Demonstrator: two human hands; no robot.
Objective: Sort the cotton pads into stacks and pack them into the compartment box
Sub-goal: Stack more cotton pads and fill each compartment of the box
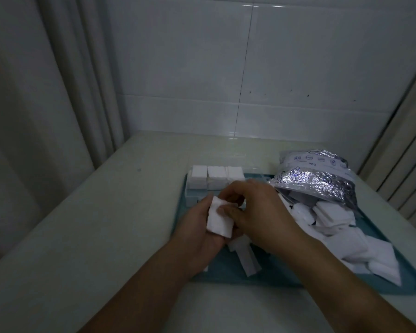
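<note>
My left hand (197, 233) holds a small stack of white square cotton pads (218, 221) over the left part of the teal tray (286, 278). My right hand (262, 212) meets it from the right, its thumb and fingers pinching the stack's upper edge. Behind my hands stands the clear compartment box (197, 195), with stacks of pads (216, 179) upright in its far row. A loose heap of pads (341, 227) spills over the tray's right side from a silver foil bag (315, 179). Below my hands a short row of pads (246, 259) lies on the tray.
The tray sits on a pale tabletop (106, 224) that meets a white tiled wall (250, 80) at the back. A curtain (46, 92) hangs at the left, and a ribbed white panel (406, 164) stands at the right.
</note>
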